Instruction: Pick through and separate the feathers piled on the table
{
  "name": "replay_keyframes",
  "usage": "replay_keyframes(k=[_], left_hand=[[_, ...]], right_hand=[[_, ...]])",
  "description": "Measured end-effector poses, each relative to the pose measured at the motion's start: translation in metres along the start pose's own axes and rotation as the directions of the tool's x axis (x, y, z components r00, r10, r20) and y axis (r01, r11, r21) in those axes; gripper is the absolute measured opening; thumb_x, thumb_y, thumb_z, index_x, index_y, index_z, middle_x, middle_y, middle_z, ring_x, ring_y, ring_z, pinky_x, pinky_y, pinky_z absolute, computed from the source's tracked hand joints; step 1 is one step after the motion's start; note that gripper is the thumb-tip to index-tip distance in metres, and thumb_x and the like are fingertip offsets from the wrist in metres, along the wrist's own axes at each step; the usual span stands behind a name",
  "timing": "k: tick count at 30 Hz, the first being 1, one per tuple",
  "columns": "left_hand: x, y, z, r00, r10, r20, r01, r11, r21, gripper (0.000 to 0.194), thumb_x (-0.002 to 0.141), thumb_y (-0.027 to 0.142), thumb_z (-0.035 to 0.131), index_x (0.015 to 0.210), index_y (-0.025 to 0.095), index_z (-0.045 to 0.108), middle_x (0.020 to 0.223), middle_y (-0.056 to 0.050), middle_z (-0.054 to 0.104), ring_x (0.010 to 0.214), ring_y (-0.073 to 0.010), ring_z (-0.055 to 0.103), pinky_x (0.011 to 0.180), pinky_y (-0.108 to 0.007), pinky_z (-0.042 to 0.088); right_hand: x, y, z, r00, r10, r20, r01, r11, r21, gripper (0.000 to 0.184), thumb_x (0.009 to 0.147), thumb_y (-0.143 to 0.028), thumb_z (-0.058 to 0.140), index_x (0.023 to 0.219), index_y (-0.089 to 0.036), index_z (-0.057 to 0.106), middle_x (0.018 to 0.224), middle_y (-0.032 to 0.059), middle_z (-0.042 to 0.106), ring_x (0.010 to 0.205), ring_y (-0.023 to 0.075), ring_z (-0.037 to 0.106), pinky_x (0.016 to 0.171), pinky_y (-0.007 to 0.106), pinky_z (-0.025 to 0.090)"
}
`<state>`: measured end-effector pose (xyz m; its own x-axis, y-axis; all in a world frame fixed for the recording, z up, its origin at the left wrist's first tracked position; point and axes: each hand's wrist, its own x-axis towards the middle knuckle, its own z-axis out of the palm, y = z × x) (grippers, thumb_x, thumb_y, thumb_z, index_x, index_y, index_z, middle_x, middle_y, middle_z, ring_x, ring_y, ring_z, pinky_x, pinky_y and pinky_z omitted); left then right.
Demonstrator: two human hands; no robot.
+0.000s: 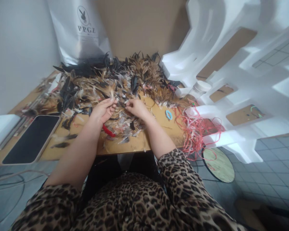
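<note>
A big heap of brown, tan and black feathers (115, 80) covers the back of a low wooden board (135, 144). My left hand (103, 109) rests at the heap's near edge, fingers curled and pinched on feathers. My right hand (136, 107) is a short way to its right, fingers also closed on feathers at the pile's edge. The fingertips of both hands nearly meet. A red-handled tool (108, 131) lies on the board under my left wrist, partly hidden.
A dark phone or tablet (31, 138) lies at the board's left. A tangle of red string (197, 131) hangs off the right edge beside a small blue ring (169, 114). White foam packing (231, 80) stands to the right, and a silver bag (79, 30) stands behind.
</note>
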<state>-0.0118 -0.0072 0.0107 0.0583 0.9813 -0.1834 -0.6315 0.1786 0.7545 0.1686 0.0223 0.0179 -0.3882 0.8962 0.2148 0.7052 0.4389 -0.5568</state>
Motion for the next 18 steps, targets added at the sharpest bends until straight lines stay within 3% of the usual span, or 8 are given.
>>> replay_keyframes(k=[3,5,7,9,12,14,16,18], left_hand=[[0.000,-0.001,0.000,1.000,0.001,0.018,-0.001,1.000,0.002,0.007,0.071,0.009,0.067,0.074,0.011,0.062,0.069,-0.001,0.062,0.051,-0.0032,0.055,0.041,-0.010,0.040],[0.000,-0.001,0.000,1.000,0.003,0.024,-0.003,1.000,0.002,0.006,0.071,0.009,0.067,0.074,0.011,0.062,0.068,-0.002,0.062,0.051,-0.0032,0.055,0.041,-0.010,0.039],[0.000,-0.001,0.001,1.000,0.001,0.026,-0.001,1.000,-0.002,0.005,0.071,0.008,0.066,0.074,0.010,0.062,0.067,-0.002,0.062,0.051,-0.0033,0.055,0.041,-0.010,0.039],[0.001,-0.001,0.001,1.000,-0.002,0.021,0.002,1.000,-0.004,0.003,0.073,0.007,0.064,0.073,0.010,0.063,0.067,-0.002,0.063,0.050,-0.0035,0.055,0.040,-0.010,0.039],[0.002,-0.002,0.001,1.000,0.000,0.011,0.000,1.000,0.011,0.005,0.074,0.005,0.061,0.074,0.009,0.064,0.068,-0.004,0.065,0.051,-0.0045,0.057,0.042,-0.010,0.041],[0.002,-0.004,0.001,1.000,-0.003,0.007,0.002,0.999,0.037,0.005,0.073,0.005,0.062,0.076,0.008,0.065,0.071,-0.006,0.067,0.053,-0.0055,0.059,0.043,-0.011,0.043],[0.002,-0.006,0.001,1.000,-0.015,0.012,0.014,0.998,0.065,0.006,0.071,0.005,0.064,0.077,0.007,0.065,0.075,-0.009,0.069,0.055,-0.0071,0.061,0.044,-0.012,0.044],[0.001,-0.008,0.002,0.999,-0.031,0.029,0.028,0.995,0.095,0.007,0.069,0.006,0.066,0.077,0.006,0.065,0.079,-0.012,0.070,0.057,-0.0088,0.063,0.045,-0.012,0.045]], right_hand=[[-0.003,-0.005,0.007,0.999,-0.001,0.038,0.008,0.984,-0.180,0.013,0.072,-0.025,0.056,0.077,-0.019,0.065,0.080,0.0047,0.067,0.074,0.0165,0.057,0.069,0.027,0.040],[-0.002,-0.005,0.009,1.000,0.014,0.014,-0.012,0.986,-0.169,0.012,0.073,-0.022,0.054,0.073,-0.019,0.065,0.079,0.0052,0.067,0.075,0.0163,0.057,0.070,0.027,0.041],[0.001,-0.002,0.009,0.997,0.049,-0.064,-0.050,0.999,-0.010,0.012,0.073,-0.023,0.054,0.070,-0.017,0.064,0.074,0.0038,0.065,0.069,0.0137,0.055,0.067,0.025,0.041],[0.005,0.000,0.007,0.984,0.137,-0.110,-0.100,0.953,0.287,0.012,0.072,-0.026,0.056,0.069,-0.016,0.062,0.066,0.0013,0.062,0.059,0.0098,0.051,0.059,0.022,0.039],[0.008,-0.001,0.001,0.964,0.264,0.022,-0.202,0.679,0.706,0.017,0.070,-0.032,0.061,0.068,-0.015,0.057,0.057,-0.0021,0.058,0.043,0.0049,0.040,0.043,0.019,0.030],[0.007,-0.003,-0.002,0.954,0.276,0.119,-0.246,0.488,0.838,0.023,0.066,-0.035,0.066,0.068,-0.016,0.054,0.056,-0.0035,0.058,0.038,0.0032,0.036,0.038,0.017,0.023],[0.005,-0.006,-0.003,0.950,0.271,0.152,-0.250,0.374,0.893,0.028,0.060,-0.035,0.071,0.068,-0.016,0.053,0.053,-0.0056,0.055,0.037,0.0024,0.036,0.036,0.016,0.020],[0.004,-0.008,0.000,0.952,0.266,0.155,-0.241,0.331,0.912,0.030,0.057,-0.035,0.074,0.067,-0.016,0.051,0.046,-0.0080,0.049,0.036,0.0020,0.033,0.036,0.015,0.018]])
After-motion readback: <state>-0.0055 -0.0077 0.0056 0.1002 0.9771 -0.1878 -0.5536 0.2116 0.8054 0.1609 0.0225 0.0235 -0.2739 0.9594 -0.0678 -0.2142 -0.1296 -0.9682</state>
